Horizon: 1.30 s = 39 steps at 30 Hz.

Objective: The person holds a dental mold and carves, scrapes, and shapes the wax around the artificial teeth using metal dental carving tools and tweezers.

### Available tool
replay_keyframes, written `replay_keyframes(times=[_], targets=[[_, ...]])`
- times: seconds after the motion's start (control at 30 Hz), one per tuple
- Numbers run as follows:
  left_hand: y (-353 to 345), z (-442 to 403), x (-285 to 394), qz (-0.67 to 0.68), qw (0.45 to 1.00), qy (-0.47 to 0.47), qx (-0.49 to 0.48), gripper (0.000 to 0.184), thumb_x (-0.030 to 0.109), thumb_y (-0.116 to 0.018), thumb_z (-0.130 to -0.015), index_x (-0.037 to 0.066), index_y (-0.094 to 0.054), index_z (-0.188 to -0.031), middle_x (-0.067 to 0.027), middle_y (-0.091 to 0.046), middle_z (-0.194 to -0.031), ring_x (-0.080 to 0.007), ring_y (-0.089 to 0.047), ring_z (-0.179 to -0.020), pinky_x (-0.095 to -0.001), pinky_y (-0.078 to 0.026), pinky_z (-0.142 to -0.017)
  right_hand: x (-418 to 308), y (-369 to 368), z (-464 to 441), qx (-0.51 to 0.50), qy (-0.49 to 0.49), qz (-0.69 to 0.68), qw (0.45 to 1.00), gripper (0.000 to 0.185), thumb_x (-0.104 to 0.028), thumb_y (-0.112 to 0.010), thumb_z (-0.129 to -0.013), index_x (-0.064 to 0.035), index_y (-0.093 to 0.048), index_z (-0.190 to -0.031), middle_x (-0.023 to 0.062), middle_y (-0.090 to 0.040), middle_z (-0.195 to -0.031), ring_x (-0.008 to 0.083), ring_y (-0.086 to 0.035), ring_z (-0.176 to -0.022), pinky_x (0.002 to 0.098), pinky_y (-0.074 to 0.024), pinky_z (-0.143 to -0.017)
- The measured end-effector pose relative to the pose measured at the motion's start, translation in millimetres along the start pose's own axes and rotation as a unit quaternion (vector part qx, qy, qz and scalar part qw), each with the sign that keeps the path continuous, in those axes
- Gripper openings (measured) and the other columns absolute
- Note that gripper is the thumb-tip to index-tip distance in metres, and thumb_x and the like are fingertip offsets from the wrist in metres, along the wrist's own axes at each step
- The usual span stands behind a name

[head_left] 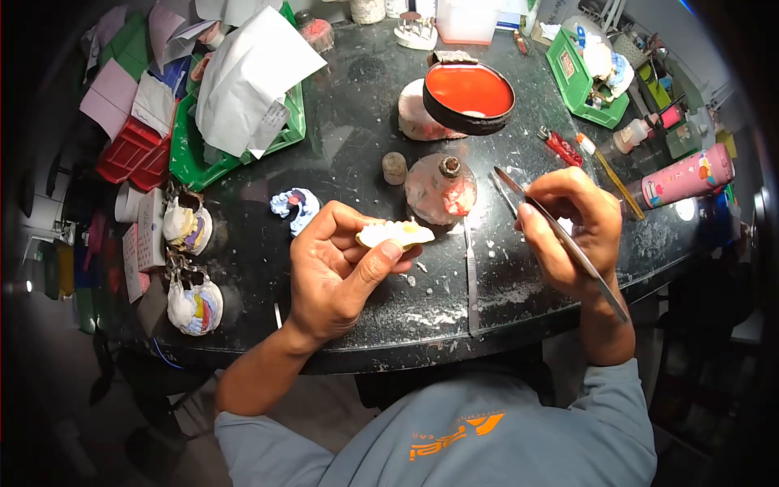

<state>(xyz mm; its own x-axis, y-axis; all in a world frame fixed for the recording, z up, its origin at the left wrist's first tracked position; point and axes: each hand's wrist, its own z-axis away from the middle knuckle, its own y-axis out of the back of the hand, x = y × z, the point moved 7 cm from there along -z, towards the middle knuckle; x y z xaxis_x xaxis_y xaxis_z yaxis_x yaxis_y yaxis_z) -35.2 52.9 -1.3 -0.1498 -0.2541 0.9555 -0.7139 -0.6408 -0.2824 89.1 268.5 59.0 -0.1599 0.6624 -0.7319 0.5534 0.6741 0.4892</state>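
The left grip [337, 264], fingers curled, pinches a pale yellow piece [395, 235] above the desk [349, 105] between thumb and fingers; the right grip [572, 231], bent inward, clasps a slanted metal tool [602, 287], tip pointing forward

Metal tool [472, 284] on black tabletop [357, 105]

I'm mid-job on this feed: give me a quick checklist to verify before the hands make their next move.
1. Left hand gripping the pale piece: ok.
2. Right hand holding the metal tool: ok.
3. Tool tip apart from the piece: ok, a clear gap shows.
4. Burner lit: cannot tell, no flame is distinct.
5. Table free of scraps: not ok, bits lie between the hands.
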Motion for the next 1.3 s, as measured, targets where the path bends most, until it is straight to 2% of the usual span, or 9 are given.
replay_keyframes(times=[0.1, 0.2, 0.4, 0.5, 0.7, 0.8, 0.9, 1.07, 1.3], targets=[[-0.4, 0.3, 1.8, 0.004, 1.000, 0.000, 0.000, 0.021, 0.007, -0.067, -0.100, -0.003, -0.050, -0.107, -0.0253, -0.071, -0.109, -0.0280, -0.075, -0.100, -0.0360, -0.065, -0.085, 3.7, -5.9, -7.5, -0.075, 0.042, 0.106, 0.991, 0.015, -0.001, -0.075, -0.081, -0.0028, -0.068, -0.095, 0.0099, -0.067, -0.079, 0.0198, -0.070, -0.067, 0.0288, -0.0536, -0.056], [-0.6, 0.6, 1.9, 0.006, 1.000, 0.005, 0.002, 0.021, 0.009, -0.067, -0.101, -0.003, -0.050, -0.106, -0.0254, -0.071, -0.108, -0.0286, -0.076, -0.098, -0.0360, -0.066, -0.084, 12.0, -13.8, -4.3, -0.099, 0.031, 0.091, 0.990, 0.017, -0.001, -0.075, -0.082, -0.0026, -0.067, -0.096, 0.0129, -0.067, -0.080, 0.0261, -0.069, -0.068, 0.0353, -0.0527, -0.058], [-0.2, -0.2, 1.2, 0.009, 1.000, 0.008, -0.005, 0.021, 0.010, -0.066, -0.101, -0.002, -0.049, -0.105, -0.0259, -0.072, -0.107, -0.0290, -0.076, -0.096, -0.0349, -0.066, -0.082, 13.7, -22.3, 1.3, -0.141, 0.039, 0.103, 0.984, 0.020, -0.001, -0.077, -0.079, -0.0025, -0.065, -0.096, 0.0131, -0.062, -0.077, 0.0315, -0.066, -0.067, 0.0400, -0.0518, -0.062], [0.9, -0.6, 0.4, 0.009, 1.000, 0.008, -0.005, 0.021, 0.011, -0.066, -0.102, -0.002, -0.049, -0.105, -0.0263, -0.072, -0.106, -0.0293, -0.076, -0.095, -0.0344, -0.066, -0.081, 16.5, -20.9, 1.4, -0.147, 0.029, 0.120, 0.981, 0.016, 0.001, -0.076, -0.081, -0.0013, -0.067, -0.094, 0.0123, -0.065, -0.081, 0.0261, -0.068, -0.069, 0.0353, -0.0531, -0.061], [1.8, -0.7, -0.2, 0.010, 1.000, 0.011, -0.002, 0.021, 0.012, -0.065, -0.102, -0.001, -0.049, -0.105, -0.0264, -0.072, -0.105, -0.0295, -0.077, -0.094, -0.0343, -0.066, -0.080, 24.1, -21.1, 2.1, -0.174, 0.045, 0.210, 0.961, 0.017, -0.003, -0.077, -0.081, -0.0045, -0.066, -0.094, 0.0124, -0.061, -0.084, 0.0350, -0.066, -0.073, 0.0429, -0.0529, -0.064], [2.0, -1.1, -0.4, 0.012, 1.000, 0.008, -0.005, 0.021, 0.012, -0.065, -0.102, -0.001, -0.050, -0.105, -0.0259, -0.072, -0.105, -0.0290, -0.077, -0.094, -0.0346, -0.066, -0.080, 26.9, -23.5, 2.6, -0.186, 0.064, 0.236, 0.952, 0.018, -0.008, -0.074, -0.082, -0.0065, -0.065, -0.097, 0.0119, -0.061, -0.086, 0.0363, -0.066, -0.080, 0.0475, -0.0533, -0.067], [2.6, -1.8, -0.5, 0.003, 1.000, 0.002, -0.010, 0.020, 0.012, -0.065, -0.102, -0.002, -0.051, -0.106, -0.0251, -0.072, -0.107, -0.0285, -0.076, -0.094, -0.0348, -0.066, -0.080, 32.6, -25.8, 1.8, -0.182, 0.101, 0.257, 0.944, 0.018, -0.008, -0.074, -0.081, -0.0064, -0.065, -0.097, 0.0117, -0.062, -0.088, 0.0352, -0.067, -0.086, 0.0471, -0.0548, -0.070], [5.8, -5.9, -3.2, -0.006, 1.000, 0.001, -0.001, 0.018, 0.010, -0.065, -0.103, -0.003, -0.054, -0.109, -0.0229, -0.072, -0.107, -0.0270, -0.076, -0.096, -0.0345, -0.066, -0.081, 36.7, -25.7, -2.9, -0.186, 0.098, 0.268, 0.940, 0.019, -0.006, -0.074, -0.079, -0.0056, -0.066, -0.096, 0.0118, -0.063, -0.089, 0.0340, -0.067, -0.092, 0.0463, -0.0565, -0.074], [11.9, -8.3, -4.3, -0.019, 1.000, -0.005, 0.002, 0.034, 0.023, -0.054, -0.109, -0.003, -0.054, -0.131, -0.0174, -0.074, -0.106, -0.0283, -0.077, -0.096, -0.0364, -0.067, -0.079, 43.1, -25.4, -3.8, -0.178, 0.117, 0.251, 0.944, 0.021, -0.001, -0.072, -0.076, -0.0054, -0.069, -0.097, 0.0112, -0.065, -0.092, 0.0332, -0.067, -0.097, 0.0452, -0.0577, -0.078]])
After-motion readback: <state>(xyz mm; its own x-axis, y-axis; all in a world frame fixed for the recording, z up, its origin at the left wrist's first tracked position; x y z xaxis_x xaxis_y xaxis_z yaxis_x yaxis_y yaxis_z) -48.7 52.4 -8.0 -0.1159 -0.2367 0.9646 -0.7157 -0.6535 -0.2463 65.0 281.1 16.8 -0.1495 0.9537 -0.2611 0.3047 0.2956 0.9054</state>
